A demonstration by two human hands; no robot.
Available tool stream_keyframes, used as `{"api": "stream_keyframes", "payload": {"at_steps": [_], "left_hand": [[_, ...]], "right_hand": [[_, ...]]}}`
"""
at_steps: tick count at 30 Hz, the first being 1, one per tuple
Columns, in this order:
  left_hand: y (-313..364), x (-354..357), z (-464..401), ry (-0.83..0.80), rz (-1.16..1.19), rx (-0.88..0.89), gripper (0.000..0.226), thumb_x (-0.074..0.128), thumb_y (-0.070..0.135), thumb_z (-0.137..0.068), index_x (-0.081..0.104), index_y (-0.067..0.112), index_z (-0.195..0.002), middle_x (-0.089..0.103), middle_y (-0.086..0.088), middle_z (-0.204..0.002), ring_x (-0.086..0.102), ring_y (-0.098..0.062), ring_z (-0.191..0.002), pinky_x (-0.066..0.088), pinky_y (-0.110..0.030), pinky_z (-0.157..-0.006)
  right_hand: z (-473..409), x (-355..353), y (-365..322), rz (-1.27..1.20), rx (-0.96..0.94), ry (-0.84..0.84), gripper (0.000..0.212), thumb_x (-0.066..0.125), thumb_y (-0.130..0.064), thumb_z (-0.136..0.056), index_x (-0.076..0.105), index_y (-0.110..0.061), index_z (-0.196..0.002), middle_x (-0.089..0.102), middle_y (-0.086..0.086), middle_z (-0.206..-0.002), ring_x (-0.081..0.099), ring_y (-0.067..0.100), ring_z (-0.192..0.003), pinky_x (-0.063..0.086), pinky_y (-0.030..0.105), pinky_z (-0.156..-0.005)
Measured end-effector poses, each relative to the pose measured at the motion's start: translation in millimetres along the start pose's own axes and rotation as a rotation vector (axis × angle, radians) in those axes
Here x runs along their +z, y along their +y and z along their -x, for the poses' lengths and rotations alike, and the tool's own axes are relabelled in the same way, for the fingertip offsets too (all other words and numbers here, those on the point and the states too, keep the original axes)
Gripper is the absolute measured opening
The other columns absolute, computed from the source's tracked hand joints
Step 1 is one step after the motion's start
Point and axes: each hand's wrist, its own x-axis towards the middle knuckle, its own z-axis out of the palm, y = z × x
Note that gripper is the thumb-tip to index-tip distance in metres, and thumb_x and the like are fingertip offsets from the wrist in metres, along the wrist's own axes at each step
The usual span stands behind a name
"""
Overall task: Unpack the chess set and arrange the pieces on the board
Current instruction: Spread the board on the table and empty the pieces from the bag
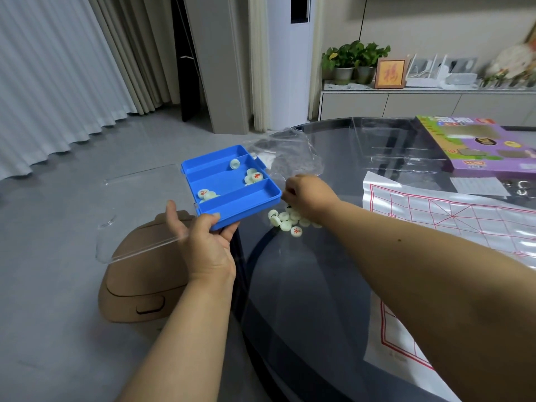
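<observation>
Brown stool, potted plants – framed picture beside (red character), curtains

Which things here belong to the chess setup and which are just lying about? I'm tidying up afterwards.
Job: blue tray, loose pieces, paper board, clear lid, left hand, right hand.

Lying about: purple box, plastic wrap, brown stool.

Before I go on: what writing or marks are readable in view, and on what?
"福", orange, on the framed picture on the sideboard.
Red characters on the pieces in the blue tray: too blurred to read.
Red and dark characters on the pieces on the table: too blurred.
Purple box: title and yellow logo too blurred.
Board sheet: red grid lines only, no readable text.
</observation>
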Motion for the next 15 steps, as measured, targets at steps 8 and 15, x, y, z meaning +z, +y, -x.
{"api": "stream_keyframes", "payload": {"at_steps": [8,15], "left_hand": [[0,-1,-1,0.003,0.002,0.001,0.076,0.040,-0.011,-0.085,0.025,0.033,-0.146,0.055,-0.011,-0.114,0.070,-0.020,-0.088,0.058,-0.045,-0.074],[0,-1,-2,0.005,0.002,-0.002,0.076,0.041,-0.011,-0.084,0.026,0.033,-0.145,0.056,-0.011,-0.115,0.070,-0.020,-0.089,0.058,-0.045,-0.075]], "right_hand": [[2,-6,-5,-0.382,0.105,-0.002,0.041,0.038,-0.037,-0.100,0.065,-0.010,-0.086,0.064,0.005,-0.091,0.056,0.018,-0.084,0.040,0.027,-0.073],[2,-19,-6,-0.913,0.299,0.105,0.048,0.032,-0.023,-0.101,0.070,0.003,-0.089,0.071,0.018,-0.094,0.065,0.025,-0.087,0.053,0.034,-0.085]]}}
